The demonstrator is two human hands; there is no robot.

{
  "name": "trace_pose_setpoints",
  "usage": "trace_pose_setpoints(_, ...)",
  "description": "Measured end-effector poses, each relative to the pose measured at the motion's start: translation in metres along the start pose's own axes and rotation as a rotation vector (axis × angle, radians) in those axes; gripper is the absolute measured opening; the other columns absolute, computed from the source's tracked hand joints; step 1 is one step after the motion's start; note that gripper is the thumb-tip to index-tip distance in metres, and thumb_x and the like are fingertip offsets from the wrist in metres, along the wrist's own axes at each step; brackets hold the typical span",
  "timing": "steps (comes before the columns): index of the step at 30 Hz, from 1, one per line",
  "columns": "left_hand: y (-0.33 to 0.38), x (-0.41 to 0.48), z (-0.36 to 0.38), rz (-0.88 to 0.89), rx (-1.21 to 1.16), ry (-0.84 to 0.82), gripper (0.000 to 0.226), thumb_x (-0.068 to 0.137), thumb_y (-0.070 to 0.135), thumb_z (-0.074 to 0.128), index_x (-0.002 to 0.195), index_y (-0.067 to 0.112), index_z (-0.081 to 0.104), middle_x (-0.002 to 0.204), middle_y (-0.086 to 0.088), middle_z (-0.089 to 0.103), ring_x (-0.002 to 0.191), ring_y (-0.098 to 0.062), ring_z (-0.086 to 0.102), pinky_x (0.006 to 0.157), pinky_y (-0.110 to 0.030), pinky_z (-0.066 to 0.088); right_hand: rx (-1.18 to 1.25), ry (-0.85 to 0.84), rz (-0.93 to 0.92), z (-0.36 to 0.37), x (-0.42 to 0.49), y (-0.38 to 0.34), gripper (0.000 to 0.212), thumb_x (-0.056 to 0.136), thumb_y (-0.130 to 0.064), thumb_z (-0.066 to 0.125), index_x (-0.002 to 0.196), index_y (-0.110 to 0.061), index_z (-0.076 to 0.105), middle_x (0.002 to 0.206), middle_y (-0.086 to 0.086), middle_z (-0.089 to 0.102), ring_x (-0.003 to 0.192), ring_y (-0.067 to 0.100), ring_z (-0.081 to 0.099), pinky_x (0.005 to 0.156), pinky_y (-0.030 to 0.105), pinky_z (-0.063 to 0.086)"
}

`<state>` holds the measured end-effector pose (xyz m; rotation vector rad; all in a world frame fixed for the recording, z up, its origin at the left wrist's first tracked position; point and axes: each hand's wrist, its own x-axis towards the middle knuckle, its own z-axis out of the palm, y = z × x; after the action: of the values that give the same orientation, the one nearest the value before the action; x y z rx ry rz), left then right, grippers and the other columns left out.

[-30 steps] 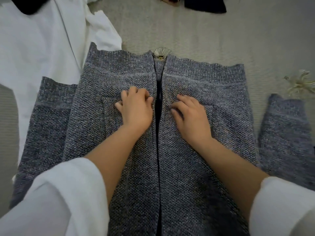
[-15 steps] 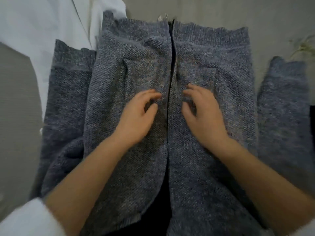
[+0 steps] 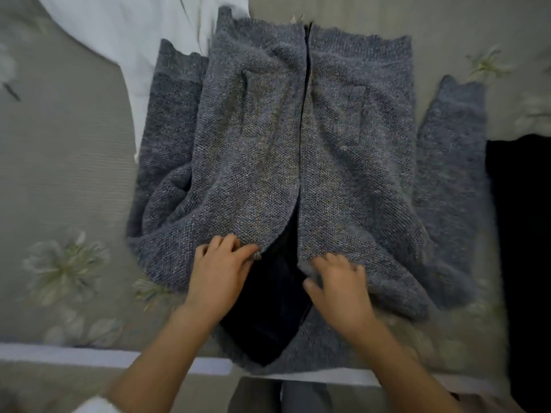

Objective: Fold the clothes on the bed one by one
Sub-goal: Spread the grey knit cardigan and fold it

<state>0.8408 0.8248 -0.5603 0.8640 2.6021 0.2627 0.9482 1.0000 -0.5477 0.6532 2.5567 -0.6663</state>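
Cardigan (image 3: pixel 343 162) is laid flat at bed's (image 3: pixel 68 174) near edge. One front panel is pinched by left hand (image 3: pixel 220 272), the other pressed under spread right hand (image 3: pixel 337 284); probably to close the gap.

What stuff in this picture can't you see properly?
1. Head view: whether the left hand and right hand pinch the grey cardigan; motion blur.
2. Black garment: cut off by the right edge.
3. White garment: cut off by the top edge, partly under the cardigan.
4. Small shiny thing beyond the cardigan's far hem: too small, mostly hidden.
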Motion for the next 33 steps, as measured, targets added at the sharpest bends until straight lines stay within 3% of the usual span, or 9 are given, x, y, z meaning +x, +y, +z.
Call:
trace_pose_setpoints(3, 0.008, 0.011, -0.012, 0.076, -0.181, -0.016, 0.040, 0.087, 0.049, 0.038, 0.116, 0.036, 0.063, 0.096, 0.011, 0.057, 0.099, -0.014, 0.055, 0.085, -0.040, 0.029, 0.582, 0.079, 0.037, -0.016, 0.004, -0.003, 0.027, 0.083, -0.034, 0.052, 0.099, -0.016, 0.066, 0.086, -0.002, 0.062, 0.080, 0.012, 0.056, 0.077, 0.035, 0.043)
trace_pose_setpoints(7, 0.015, -0.001, -0.014, 0.120, -0.060, -0.135, 0.042, 0.094, 0.035, 0.046, 0.135, 0.042, 0.045, 0.124, 0.017, 0.052, 0.132, -0.009, 0.034, 0.110, -0.048, 0.005, 0.177, -0.185, -0.106, -0.013, -0.002, 0.009, 0.068, 0.083, -0.053, 0.052, 0.146, -0.030, 0.037, 0.149, -0.013, 0.034, 0.144, 0.006, 0.015, 0.117, 0.042, 0.003)
trace_pose_setpoints(10, 0.011, -0.036, -0.006, 0.054, -0.361, 0.145, 0.032, 0.085, 0.019, 0.050, 0.112, 0.028, 0.066, 0.109, 0.011, 0.062, 0.111, -0.005, 0.048, 0.099, -0.029, 0.024, 0.406, 0.176, -0.105, -0.006, -0.028, 0.020, 0.045, 0.076, -0.043, 0.045, 0.114, -0.025, 0.064, 0.124, -0.015, 0.057, 0.123, 0.002, 0.043, 0.108, 0.037, 0.030)
trace_pose_setpoints(13, 0.001, -0.084, 0.011, -0.344, -0.581, 0.361, 0.013, 0.086, 0.007, 0.055, 0.091, 0.019, 0.059, 0.094, 0.003, 0.055, 0.091, -0.012, 0.050, 0.083, -0.029, 0.041, 0.576, 0.470, 0.034, 0.005, -0.065, 0.043, 0.014, 0.077, -0.016, 0.050, 0.075, -0.029, 0.055, 0.079, -0.011, 0.057, 0.074, 0.001, 0.052, 0.068, 0.014, 0.039)
trace_pose_setpoints(16, -0.008, -0.111, 0.034, -0.740, -0.746, 0.226, 0.028, 0.087, 0.012, 0.064, 0.111, 0.013, 0.049, 0.112, -0.007, 0.052, 0.105, -0.025, 0.051, 0.089, -0.039, 0.043, 0.482, 0.311, 0.109, 0.032, -0.092, 0.061, 0.018, 0.083, -0.006, 0.061, 0.080, -0.023, 0.057, 0.079, -0.003, 0.055, 0.074, 0.006, 0.050, 0.067, 0.023, 0.043)
trace_pose_setpoints(19, 0.000, -0.103, 0.036, -0.804, -1.074, 0.166, 0.044, 0.086, 0.016, 0.069, 0.124, 0.015, 0.046, 0.119, -0.002, 0.057, 0.112, -0.021, 0.056, 0.093, -0.033, 0.044, 0.503, 0.080, 0.257, 0.055, -0.101, 0.063, 0.047, 0.080, -0.026, 0.075, 0.119, -0.017, 0.050, 0.112, -0.003, 0.045, 0.101, 0.010, 0.047, 0.093, 0.033, 0.042)
trace_pose_setpoints(22, 0.015, -0.089, 0.026, -0.788, -1.066, 0.127, 0.050, 0.087, 0.012, 0.066, 0.133, 0.014, 0.045, 0.116, 0.002, 0.057, 0.107, -0.016, 0.056, 0.088, -0.031, 0.043, 0.805, 0.111, 0.434, 0.065, -0.094, 0.055, 0.069, 0.073, -0.025, 0.082, 0.128, -0.016, 0.041, 0.123, 0.002, 0.047, 0.112, 0.017, 0.049, 0.101, 0.038, 0.042)
trace_pose_setpoints(27, 0.036, -0.116, -0.021, -0.585, -0.902, 0.048, 0.037, 0.086, 0.004, 0.061, 0.119, 0.020, 0.055, 0.093, 0.008, 0.061, 0.085, -0.012, 0.058, 0.073, -0.026, 0.046, 1.068, -0.039, 0.597, 0.044, -0.096, 0.055, 0.006, 0.081, -0.003, 0.060, 0.083, -0.007, 0.056, 0.086, 0.013, 0.061, 0.078, 0.028, 0.055, 0.069, 0.040, 0.045)
trace_pose_setpoints(33, 0.038, -0.201, -0.082, -0.341, -0.821, -0.307, 0.035, 0.082, -0.005, 0.059, 0.091, 0.026, 0.073, 0.083, -0.001, 0.074, 0.070, -0.008, 0.066, 0.063, -0.020, 0.048, 0.979, -0.319, 0.506, 0.001, -0.152, 0.072, 0.040, 0.076, 0.003, 0.049, 0.049, -0.021, 0.030, 0.050, -0.003, 0.024, 0.044, 0.013, 0.022, 0.045, 0.025, 0.019)
